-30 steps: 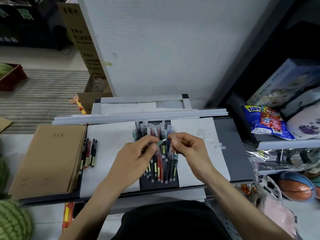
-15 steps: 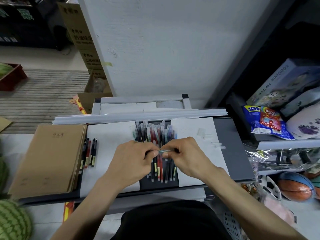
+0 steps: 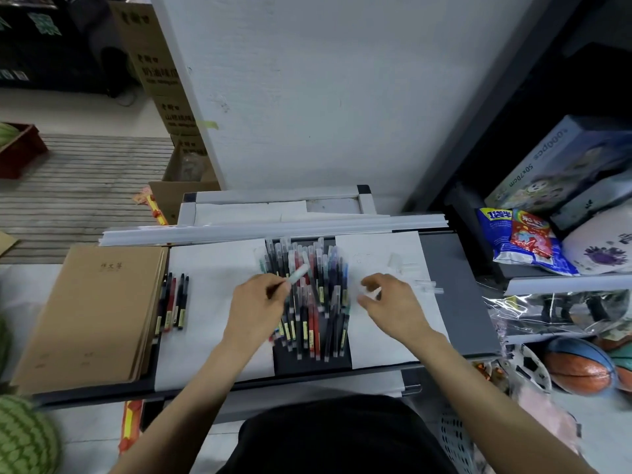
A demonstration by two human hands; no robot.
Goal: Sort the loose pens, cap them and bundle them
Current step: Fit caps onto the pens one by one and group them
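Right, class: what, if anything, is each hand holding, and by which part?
The left hand pinches a pen by its barrel; the right hand pinches a small pale thing, too blurred to identify.

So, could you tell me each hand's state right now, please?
Left hand grips a slim frosted-capped pen.
Right hand pinches a small translucent piece, seemingly a cap.

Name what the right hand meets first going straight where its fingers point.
Likely the heap of loose black, red and blue pens, just left of the right hand; depth is unclear.
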